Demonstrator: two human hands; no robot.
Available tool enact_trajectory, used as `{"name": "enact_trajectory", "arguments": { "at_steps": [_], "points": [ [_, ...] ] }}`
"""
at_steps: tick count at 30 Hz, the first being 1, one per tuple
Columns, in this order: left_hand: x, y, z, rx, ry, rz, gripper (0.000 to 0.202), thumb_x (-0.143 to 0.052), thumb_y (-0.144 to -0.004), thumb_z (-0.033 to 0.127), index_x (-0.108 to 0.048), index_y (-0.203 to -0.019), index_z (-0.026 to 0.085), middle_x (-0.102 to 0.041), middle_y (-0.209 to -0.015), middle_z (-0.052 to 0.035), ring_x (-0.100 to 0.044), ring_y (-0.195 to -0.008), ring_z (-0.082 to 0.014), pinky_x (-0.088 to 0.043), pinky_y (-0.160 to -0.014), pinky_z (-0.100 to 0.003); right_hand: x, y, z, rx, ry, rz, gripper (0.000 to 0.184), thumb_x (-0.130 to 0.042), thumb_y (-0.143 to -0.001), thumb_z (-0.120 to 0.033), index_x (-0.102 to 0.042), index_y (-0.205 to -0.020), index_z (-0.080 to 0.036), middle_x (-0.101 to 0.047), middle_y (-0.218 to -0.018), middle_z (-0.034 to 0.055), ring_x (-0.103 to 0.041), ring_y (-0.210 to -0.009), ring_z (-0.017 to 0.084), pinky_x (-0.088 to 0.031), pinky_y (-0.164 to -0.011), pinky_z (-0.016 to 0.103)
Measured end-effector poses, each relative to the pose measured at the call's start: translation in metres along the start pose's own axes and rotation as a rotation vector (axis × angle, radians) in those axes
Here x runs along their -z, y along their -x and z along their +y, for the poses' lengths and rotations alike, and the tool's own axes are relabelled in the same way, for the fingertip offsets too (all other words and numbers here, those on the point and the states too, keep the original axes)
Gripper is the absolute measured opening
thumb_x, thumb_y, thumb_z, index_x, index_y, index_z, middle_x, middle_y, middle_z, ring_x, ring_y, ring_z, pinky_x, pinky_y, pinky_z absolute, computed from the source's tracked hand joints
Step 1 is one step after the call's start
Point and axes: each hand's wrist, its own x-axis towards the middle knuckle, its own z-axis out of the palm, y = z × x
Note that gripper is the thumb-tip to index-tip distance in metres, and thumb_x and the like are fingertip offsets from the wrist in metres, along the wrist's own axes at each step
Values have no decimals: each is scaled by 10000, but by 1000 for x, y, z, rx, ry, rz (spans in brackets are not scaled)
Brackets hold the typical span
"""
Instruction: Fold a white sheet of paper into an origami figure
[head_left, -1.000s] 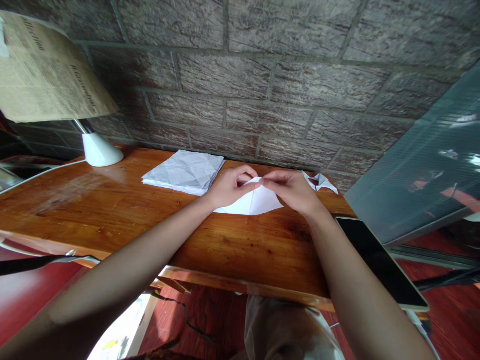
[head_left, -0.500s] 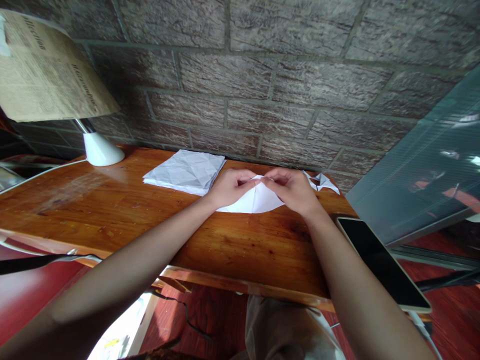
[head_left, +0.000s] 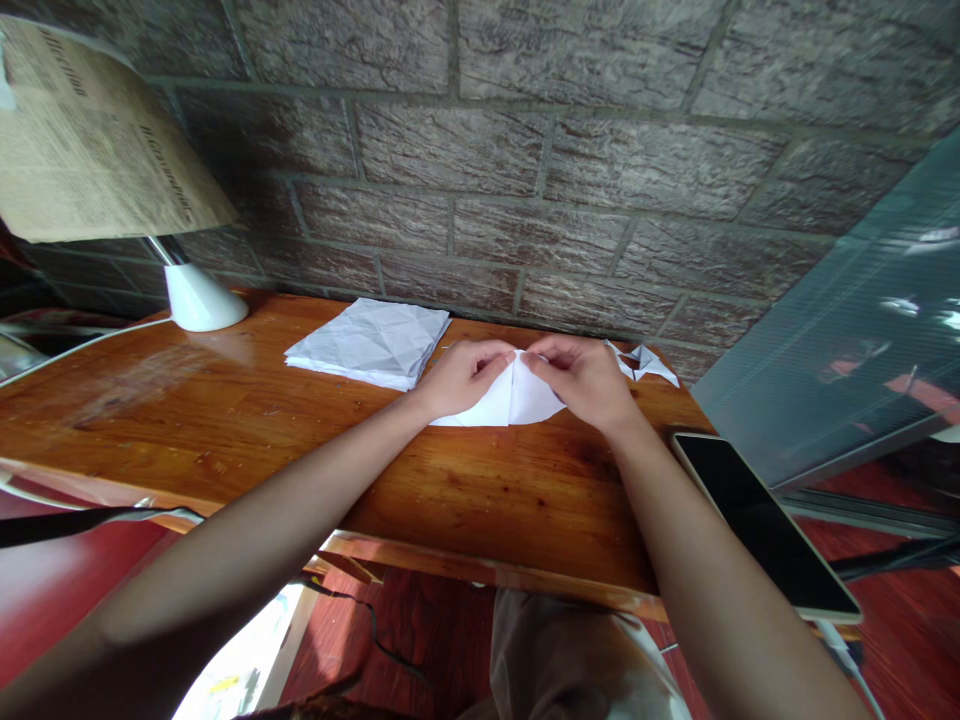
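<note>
A white sheet of folded paper (head_left: 499, 403) rests on the wooden desk between my hands, a crease line running down its middle. My left hand (head_left: 466, 376) pinches its upper edge from the left, thumb on top. From the right, my right hand (head_left: 583, 376) grips the same edge, its thumb close to the left one. The fingers hide the paper's top corner and part of its outer sides. Left of my left hand lies a stack of creased white paper (head_left: 371, 340). Just beyond my right hand sits a small folded paper piece (head_left: 645, 366).
A lamp with a newsprint shade (head_left: 105, 140) and white base (head_left: 204, 298) stands at the left. A tablet (head_left: 765, 525) with a cable lies at the desk's right edge. The brick wall (head_left: 495, 150) rises behind the desk (head_left: 480, 500).
The paper's near edge shifts slightly and its middle crease stands out more clearly. Both hands keep nearly the same pinch and place.
</note>
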Motion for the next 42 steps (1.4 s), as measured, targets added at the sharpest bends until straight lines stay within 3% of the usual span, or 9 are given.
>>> {"name": "enact_trajectory", "arguments": {
  "at_steps": [11, 18, 25, 30, 42],
  "points": [
    [-2, 0, -2, 30, 18, 1, 381, -470, -967, 438, -704, -908, 143, -741, -875, -50, -656, -805, -178, -487, -719, -267, -3, 0, 2, 20, 22, 33, 222, -664, -834, -391, -745, -777, -192, -748, -768, 36, -604, -648, 158, -462, -620, 270],
    [-4, -1, -5, 71, 222, 87, 330, -581, -925, 415, -597, -1153, 177, -726, -792, -18, -616, -645, -129, -435, -594, -230, -4, -1, -1, 12, -23, 50, 199, -675, -834, -385, -745, -835, -199, -768, -818, 38, -647, -688, 167, -505, -666, 276],
    [-4, -1, -3, 53, 245, 151, 248, -626, -896, 419, -625, -935, 174, -731, -856, -24, -669, -761, -138, -483, -679, -227, -4, 0, -4, 26, -27, 82, 182, -674, -841, -375, -743, -844, -206, -777, -865, 40, -693, -772, 186, -523, -684, 273],
    [-6, 0, -4, 57, 194, 193, 277, -632, -892, 434, -690, -941, 167, -766, -942, -56, -706, -863, -175, -532, -785, -263, -5, 0, -3, 56, 14, 106, 172, -671, -849, -362, -747, -847, -207, -774, -851, 33, -691, -746, 180, -525, -703, 278],
    [-4, 0, -4, 13, 133, 182, 295, -604, -914, 451, -698, -945, 173, -766, -959, -57, -711, -901, -183, -538, -812, -264, -5, 1, -6, 87, 46, 101, 163, -678, -849, -361, -748, -853, -214, -778, -855, 33, -683, -730, 178, -531, -729, 291]
  ]
}}
